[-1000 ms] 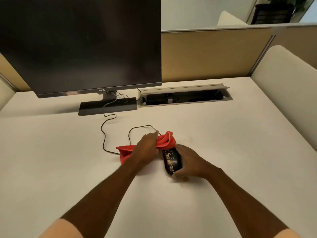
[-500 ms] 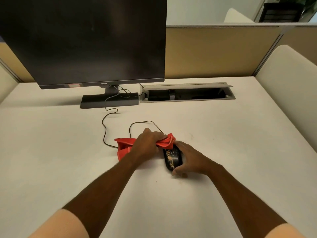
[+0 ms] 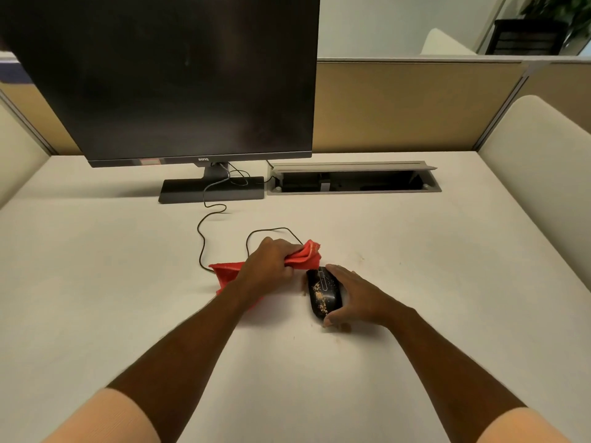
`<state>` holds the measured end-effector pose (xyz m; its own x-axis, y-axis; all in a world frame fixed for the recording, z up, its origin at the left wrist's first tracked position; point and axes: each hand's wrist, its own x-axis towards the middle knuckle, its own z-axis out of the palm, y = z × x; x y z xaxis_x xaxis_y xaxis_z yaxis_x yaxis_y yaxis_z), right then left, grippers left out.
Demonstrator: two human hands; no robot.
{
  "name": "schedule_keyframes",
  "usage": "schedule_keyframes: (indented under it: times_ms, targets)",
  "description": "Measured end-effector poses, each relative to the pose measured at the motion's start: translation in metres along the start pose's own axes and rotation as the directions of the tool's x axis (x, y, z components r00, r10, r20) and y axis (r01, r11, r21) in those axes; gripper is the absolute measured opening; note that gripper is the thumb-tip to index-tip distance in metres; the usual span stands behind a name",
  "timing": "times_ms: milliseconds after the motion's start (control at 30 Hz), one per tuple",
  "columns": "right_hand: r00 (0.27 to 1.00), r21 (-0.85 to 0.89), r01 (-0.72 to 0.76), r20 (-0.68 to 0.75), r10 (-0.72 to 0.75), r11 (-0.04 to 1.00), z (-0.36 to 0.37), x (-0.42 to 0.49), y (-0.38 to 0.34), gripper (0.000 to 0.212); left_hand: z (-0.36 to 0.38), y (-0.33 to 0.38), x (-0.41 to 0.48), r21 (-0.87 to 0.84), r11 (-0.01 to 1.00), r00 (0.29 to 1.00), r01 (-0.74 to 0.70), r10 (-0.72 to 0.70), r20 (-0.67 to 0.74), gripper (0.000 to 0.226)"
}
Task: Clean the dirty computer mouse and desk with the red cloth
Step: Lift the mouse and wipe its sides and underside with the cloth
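A black wired mouse (image 3: 322,292) lies on the white desk (image 3: 415,257), its top speckled with tan crumbs. My right hand (image 3: 355,297) grips its right side, thumb at the near end. My left hand (image 3: 267,265) is bunched on the red cloth (image 3: 303,259), whose front fold sits just past the mouse's far end. The rest of the cloth (image 3: 225,273) trails left under my wrist. A few crumbs (image 3: 342,329) lie on the desk near my right thumb.
A dark monitor (image 3: 172,78) on its stand (image 3: 211,190) fills the back left. The mouse cable (image 3: 204,225) loops from the stand to the mouse. An open cable tray (image 3: 351,182) is set into the desk behind. Padded partitions wall the back and sides.
My head has tipped up a little, so the scene sits slightly lower. My left hand has tightened on the cloth and drawn it back off the mouse's front. The right hand keeps its hold.
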<state>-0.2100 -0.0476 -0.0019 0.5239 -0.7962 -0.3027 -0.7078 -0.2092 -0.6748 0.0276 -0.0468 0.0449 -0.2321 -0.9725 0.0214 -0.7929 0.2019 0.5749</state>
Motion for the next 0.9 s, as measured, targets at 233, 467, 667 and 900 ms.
schedule_keyframes:
  times_ms: [233,467,667,900]
  targets:
    - [1.0,0.036,0.025,0.018,-0.025,0.999,-0.003,0.001,-0.003,0.1,0.007,0.015,0.003,-0.007,1.0,0.995,0.016,-0.015,0.094,0.038]
    - [1.0,-0.01,-0.013,0.015,0.014,1.0,-0.002,0.001,-0.001,0.109,0.004,0.003,-0.016,-0.015,1.0,0.989,0.003,-0.001,0.151,0.029]
    - [1.0,-0.002,-0.03,-0.005,0.03,1.0,-0.001,-0.001,-0.001,0.109,0.002,-0.005,-0.032,0.014,1.0,0.989,-0.027,0.024,0.148,0.037]
    - [1.0,0.01,-0.018,0.014,0.018,1.0,-0.002,0.001,-0.004,0.101,0.003,0.013,-0.019,-0.041,0.996,0.994,-0.082,0.084,0.062,0.007]
